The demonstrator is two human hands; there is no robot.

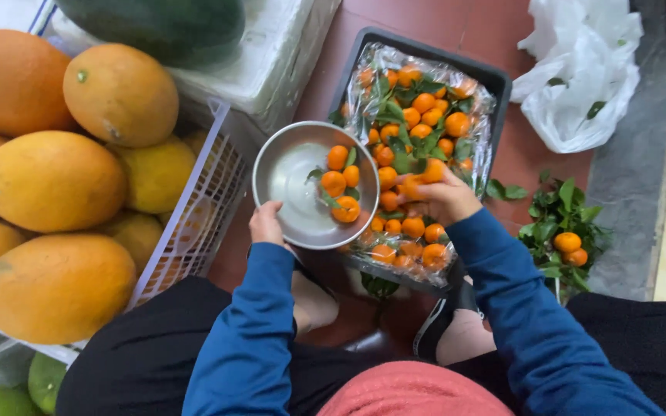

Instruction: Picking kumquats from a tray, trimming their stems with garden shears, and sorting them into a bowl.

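Note:
My left hand [266,222] grips the near rim of a round steel bowl [290,181] that holds a few small orange tangerines [341,185] with green leaves. My right hand [445,199] reaches into a dark crate [502,81] lined with clear plastic and full of leafy tangerines [418,115]. Its fingers are closed around one or two tangerines [425,176] near the crate's middle. Both sleeves are blue. The bowl overlaps the crate's left edge.
A white basket [194,223] of large yellow-orange melons [55,181] stands at the left, with a white foam box [271,69] and a dark green melon [163,27] behind. A white plastic bag [580,73] lies at the upper right. Loose leaves and two tangerines [570,248] lie on the floor at the right.

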